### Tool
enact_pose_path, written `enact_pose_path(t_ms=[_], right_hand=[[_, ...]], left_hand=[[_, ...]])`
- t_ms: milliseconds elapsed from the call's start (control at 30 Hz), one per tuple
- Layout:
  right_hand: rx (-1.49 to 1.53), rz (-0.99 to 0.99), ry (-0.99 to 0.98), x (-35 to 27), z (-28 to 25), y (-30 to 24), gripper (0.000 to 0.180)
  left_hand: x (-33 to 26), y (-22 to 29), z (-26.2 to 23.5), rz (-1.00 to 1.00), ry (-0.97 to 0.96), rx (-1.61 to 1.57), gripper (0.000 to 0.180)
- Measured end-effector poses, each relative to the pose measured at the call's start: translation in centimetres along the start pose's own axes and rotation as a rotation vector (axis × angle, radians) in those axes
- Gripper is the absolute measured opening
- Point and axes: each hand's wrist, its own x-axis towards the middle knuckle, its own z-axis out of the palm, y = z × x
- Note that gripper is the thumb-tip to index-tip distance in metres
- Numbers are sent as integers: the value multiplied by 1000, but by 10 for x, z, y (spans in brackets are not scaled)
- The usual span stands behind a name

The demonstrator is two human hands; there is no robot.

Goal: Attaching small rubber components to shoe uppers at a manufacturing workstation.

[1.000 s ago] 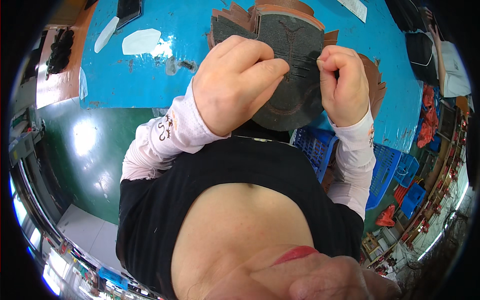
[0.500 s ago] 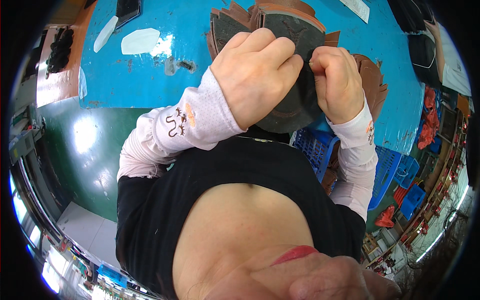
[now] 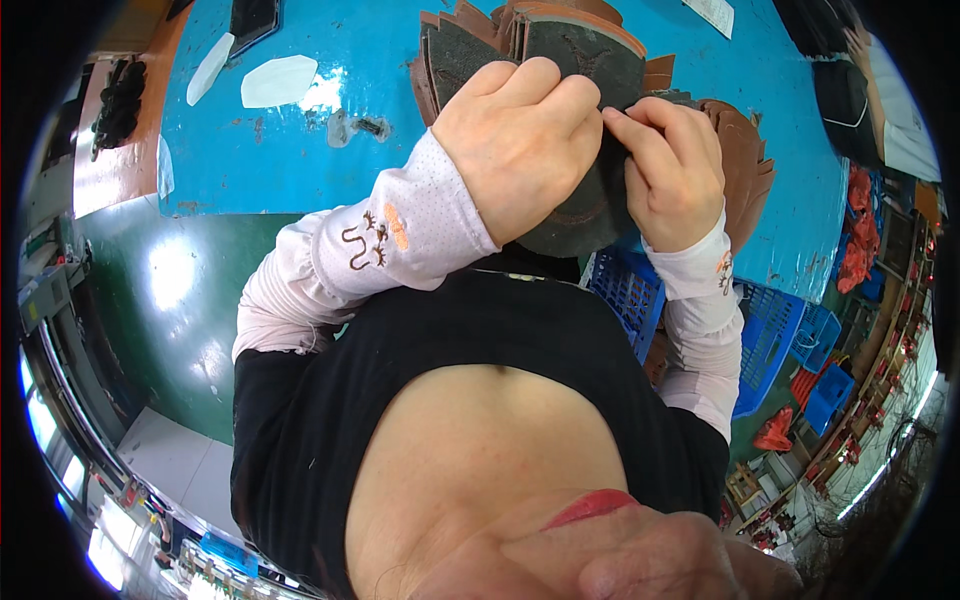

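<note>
1. Hands meet above the blue tabletop (image 3: 330,170): our left hand (image 3: 520,150) and right hand (image 3: 672,165) both close on one dark, rounded sole piece (image 3: 580,215), held up just over the near edge of the tabletop.
2. Our left grip is clenched around the piece's left side, knuckles up, covering much of it.
3. Our right grip pinches the piece's upper right edge, thumb and forefinger pressed together right beside the left knuckles.
4. Behind the hands we see a stack of similar dark and brown pieces (image 3: 570,40) fanned out on the tabletop, with more brown ones (image 3: 745,170) to the right of our right hand.
5. Two white cut-out shapes (image 3: 278,80) lie well apart from the hands, toward the far left of the tabletop.
6. Blue plastic crates (image 3: 770,340) sit on the floor to our right, below the tabletop's edge.
7. Pale sleeves (image 3: 400,235) cover both forearms, the left one with a small stitched figure.
</note>
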Motion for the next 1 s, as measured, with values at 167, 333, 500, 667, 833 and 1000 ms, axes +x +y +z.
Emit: enact_pose_path(t_ms=[167, 333, 500, 667, 833, 1000], right_hand=[[50, 155, 66, -8, -7, -8, 28], [837, 353, 214, -9, -10, -62, 22], [1274, 466, 155, -19, 2, -86, 22], [1403, 603, 94, -13, -3, -99, 20], [1267, 583, 66, -16, -1, -102, 21], [1349, 669, 54, -13, -1, -109, 23]], left_hand=[[-6, -7, -3, -35, 83, -96, 33], [-29, 3, -22, -114, 323, -880, 35], [-41, 0, -16, -35, 333, -1042, 33], [-53, 1, -12, -44, 363, -1129, 31], [-55, 3, -13, -92, 397, -1036, 30], [-56, 2, -14, -113, 394, -1017, 30]])
